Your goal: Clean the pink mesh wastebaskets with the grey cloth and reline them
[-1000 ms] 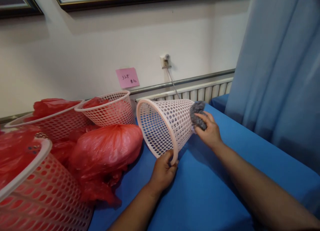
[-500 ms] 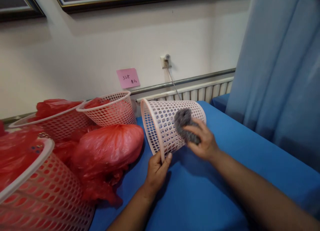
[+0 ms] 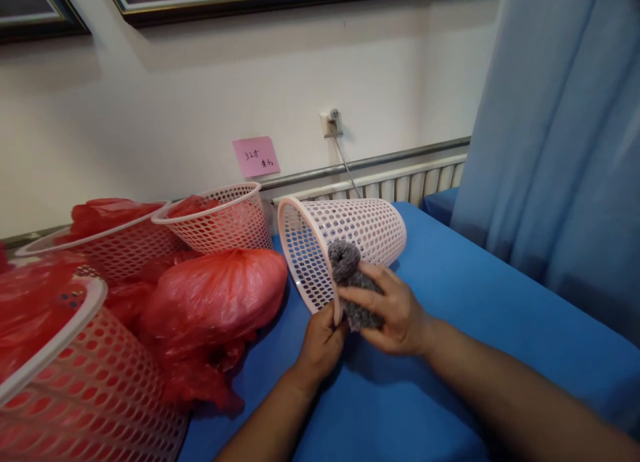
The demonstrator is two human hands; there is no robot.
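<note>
A pale pink perforated plastic wastebasket (image 3: 370, 225) lies on its side on the blue surface (image 3: 480, 302), its mouth facing left. My left hand (image 3: 320, 345) grips the near part of its rim, thumb outside. Bunched in my right hand (image 3: 400, 309) is a fuzzy grey cloth (image 3: 357, 282), pressed against the basket's outer side close to the rim. The cloth hides part of the wall there, and the fingertips of my left hand are partly covered.
On the left stand several more wastebaskets with red plastic bags, one small basket (image 3: 245, 215) among them. A stuffed red bag (image 3: 225, 295) lies beside the mouth. Behind are a radiator (image 3: 435, 181), a plugged socket (image 3: 331, 124) and a pink note (image 3: 256, 157). A blue curtain (image 3: 555, 142) hangs right.
My right hand has moved the grey cloth left and down along the basket's side, toward the rim. The basket has turned slightly and shifted a little left; my left hand keeps its rim grip.
</note>
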